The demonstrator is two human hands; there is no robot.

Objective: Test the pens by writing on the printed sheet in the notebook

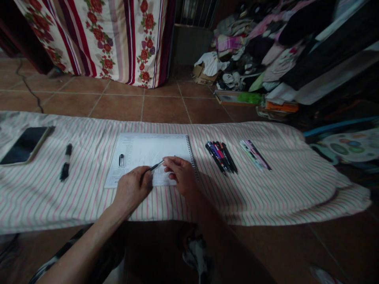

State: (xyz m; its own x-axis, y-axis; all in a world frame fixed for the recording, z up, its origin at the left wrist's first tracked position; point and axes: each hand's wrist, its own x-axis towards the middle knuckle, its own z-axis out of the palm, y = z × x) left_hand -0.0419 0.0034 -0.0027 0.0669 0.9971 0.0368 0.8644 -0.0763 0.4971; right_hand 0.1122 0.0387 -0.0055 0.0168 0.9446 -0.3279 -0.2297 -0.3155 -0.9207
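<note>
A dark, slim pen (156, 165) is held slanting over the notebook, its lighter end pointing up to the right. My left hand (134, 185) is closed around its dark lower end. At the other end, the fingertips of my right hand (180, 171) pinch together; whether they hold a separate small part there is hard to make out. Beneath both hands lies an open spiral notebook (160, 144) with faint writing, its coil on the right. A small clear-and-black pen cap (121, 160) rests on the left of the page.
A striped cloth (275, 201) covers the long surface. On it lie a phone (25, 145), a black marker (66, 162), a bunch of several dark pens (221, 157) and a group of pale pens (255, 155). Behind are a floral curtain (124, 43) and piled clothes (251, 47).
</note>
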